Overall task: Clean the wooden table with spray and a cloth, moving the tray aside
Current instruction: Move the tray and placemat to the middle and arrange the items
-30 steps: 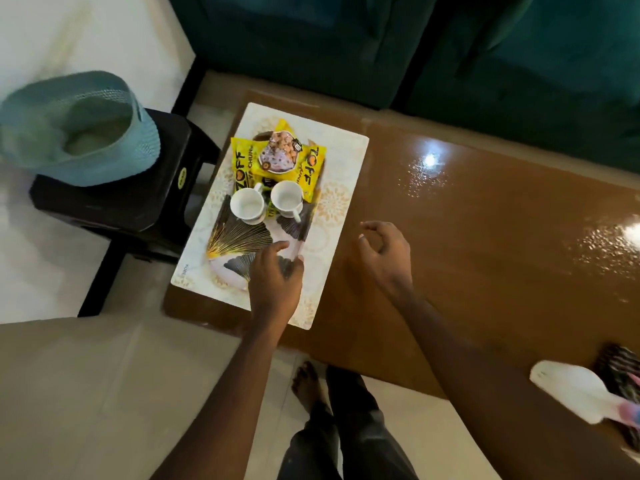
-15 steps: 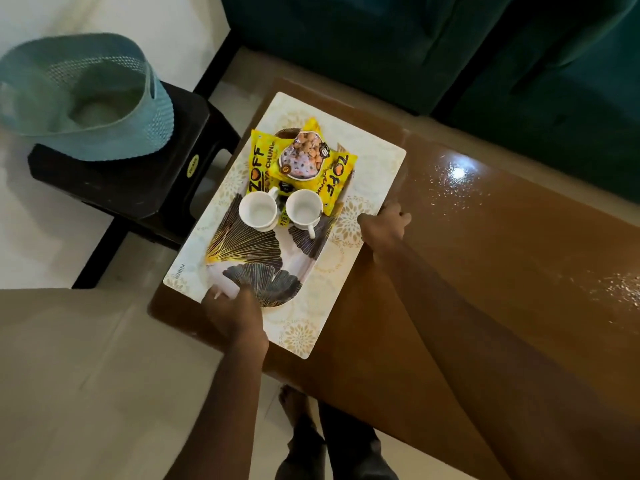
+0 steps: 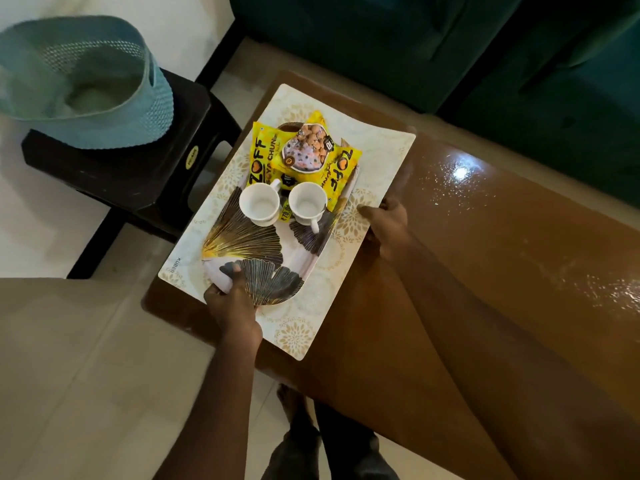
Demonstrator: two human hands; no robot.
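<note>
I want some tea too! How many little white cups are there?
2. One white cup sits on the left of the leaf-patterned tray; the other white cup stands right beside it, both in front of the yellow snack packets. None looks hidden.

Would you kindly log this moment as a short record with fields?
surface: wooden table, glossy and speckled with droplets
mat: patterned placemat at the table's end
tray: leaf-print tray on the mat
load: two white cups, yellow snack packets
left hand: gripping tray's near end
right hand: at mat's edge
beside: black stool with teal basket
</note>
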